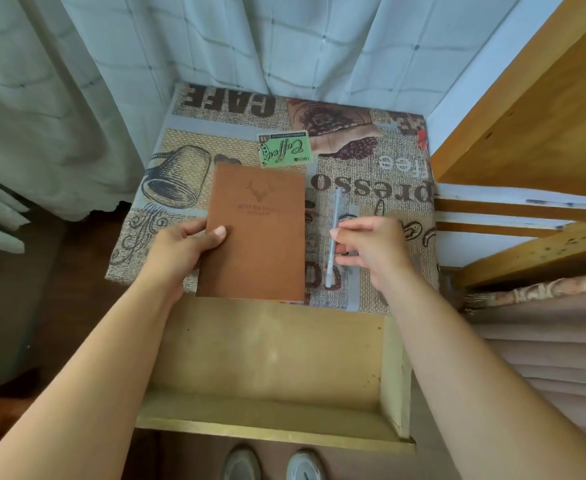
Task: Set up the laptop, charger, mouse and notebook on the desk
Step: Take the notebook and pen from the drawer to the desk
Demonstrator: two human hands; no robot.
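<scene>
A brown notebook (256, 233) with a stamped deer head lies closed on the desk (381, 188), which wears a coffee-print cloth. My left hand (187, 244) grips the notebook's left edge, thumb on the cover. A clear pen (333, 216) lies just right of the notebook, pointing away from me. My right hand (371, 244) pinches the pen's near half between thumb and fingers. No laptop, charger or mouse is in sight.
An open wooden drawer (267, 362) juts out below the desk's front edge, between my forearms. Pale curtains (215, 46) hang behind the desk. A wooden bed frame (534, 133) stands at the right. My shoes (274, 462) show at the bottom.
</scene>
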